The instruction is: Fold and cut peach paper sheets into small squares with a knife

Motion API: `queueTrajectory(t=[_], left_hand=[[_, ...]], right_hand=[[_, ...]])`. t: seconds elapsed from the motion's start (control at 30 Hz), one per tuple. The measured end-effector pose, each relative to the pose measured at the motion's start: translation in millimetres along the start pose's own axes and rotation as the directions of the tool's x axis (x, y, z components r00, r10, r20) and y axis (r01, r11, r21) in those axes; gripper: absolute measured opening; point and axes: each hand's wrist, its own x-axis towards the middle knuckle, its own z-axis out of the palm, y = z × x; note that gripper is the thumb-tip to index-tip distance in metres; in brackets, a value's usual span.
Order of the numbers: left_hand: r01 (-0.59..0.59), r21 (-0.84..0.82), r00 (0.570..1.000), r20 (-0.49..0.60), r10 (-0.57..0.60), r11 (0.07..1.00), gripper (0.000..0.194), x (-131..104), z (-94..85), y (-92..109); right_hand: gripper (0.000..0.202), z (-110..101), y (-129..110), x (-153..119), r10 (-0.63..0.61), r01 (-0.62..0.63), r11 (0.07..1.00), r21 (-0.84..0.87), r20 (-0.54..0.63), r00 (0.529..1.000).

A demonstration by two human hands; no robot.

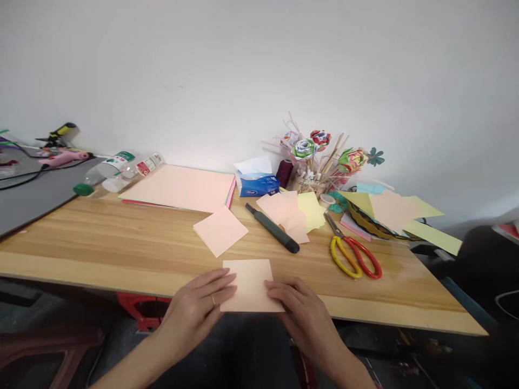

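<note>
A pale pink paper square point(249, 286) lies at the table's front edge, its near side reaching over the edge. My left hand point(200, 302) holds its left side, fingers on top and thumb below; a ring is on one finger. At the right side, my right hand point(302, 308) holds it with its fingers on top and the thumb hidden. Just behind the square lie more pink squares point(221, 231), turned like a diamond, and a dark green cutter point(273, 229).
Scissors point(348, 251) with yellow and red handles lie to the right. Farther back are stacked pink sheets point(182, 188), a blue tissue pack point(258, 185), paper flowers point(306, 148), loose squares point(284, 210) and a paper-filled basket point(377, 227). Bottles point(141, 165) lie back left.
</note>
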Motion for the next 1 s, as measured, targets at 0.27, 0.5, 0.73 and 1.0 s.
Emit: queueTrajectory(t=[0.27,0.5,0.73,1.0], left_hand=[[0.337,-0.025,0.923,-0.19,-0.335,0.941,0.017,9.3,6.2,16.6],[0.495,0.101,0.859,-0.203,-0.47,0.863,0.02,7.0,14.3,13.9],[0.486,0.223,0.874,-0.149,-0.464,0.845,0.019,0.0,17.3,6.0],[0.198,0.311,0.979,-0.008,-0.206,0.93,0.018,6.1,13.1,-3.4]], right_hand=[[0.02,13.1,0.4,13.8,0.268,-0.27,0.963,-0.003,-0.106,0.957],[0.025,32.2,-3.7,15.8,0.367,-0.406,0.907,-0.109,-0.265,0.892],[0.012,40.4,-6.8,11.1,0.452,-0.505,0.848,-0.162,-0.276,0.848],[0.022,45.8,-2.5,5.2,0.316,-0.364,0.879,-0.307,-0.195,0.928]])
